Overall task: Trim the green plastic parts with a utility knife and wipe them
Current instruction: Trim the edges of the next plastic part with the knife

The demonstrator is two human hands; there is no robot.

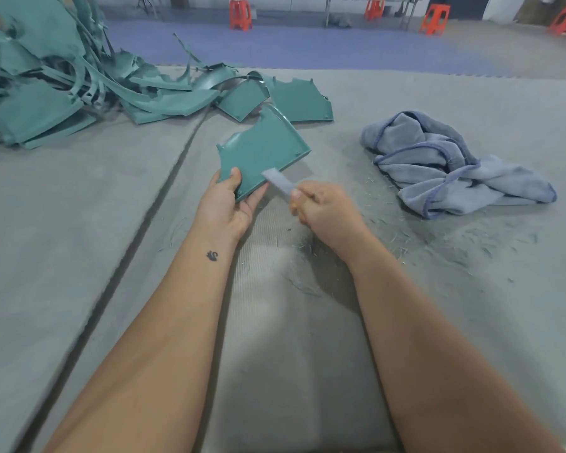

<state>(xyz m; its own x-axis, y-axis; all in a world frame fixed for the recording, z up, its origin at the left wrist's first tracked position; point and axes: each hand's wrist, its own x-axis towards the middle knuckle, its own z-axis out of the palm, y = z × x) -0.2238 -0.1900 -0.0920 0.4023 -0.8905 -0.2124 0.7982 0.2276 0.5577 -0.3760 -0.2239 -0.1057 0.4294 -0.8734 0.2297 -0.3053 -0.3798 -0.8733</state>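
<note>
Grey mat: green parts pile, blue cloth, shavings.

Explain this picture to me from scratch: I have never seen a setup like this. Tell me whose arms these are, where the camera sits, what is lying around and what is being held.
There is no machine here. The two bare arms belong to a person, and the single picture comes from a wide-angle camera worn on that person's head, looking forward and down.

The left hand grips a flat green plastic part by its near corner, thumb on top. The right hand is curled round a utility knife, whose grey blade, blurred in the picture, lies against the part's near edge.

They work over a grey padded mat. At far left lies a heap of green parts and long trimmed strips. To the right lies a crumpled blue cloth, untouched. Fine green shavings are scattered on the mat near the right hand. Orange stools stand in the background.
</note>
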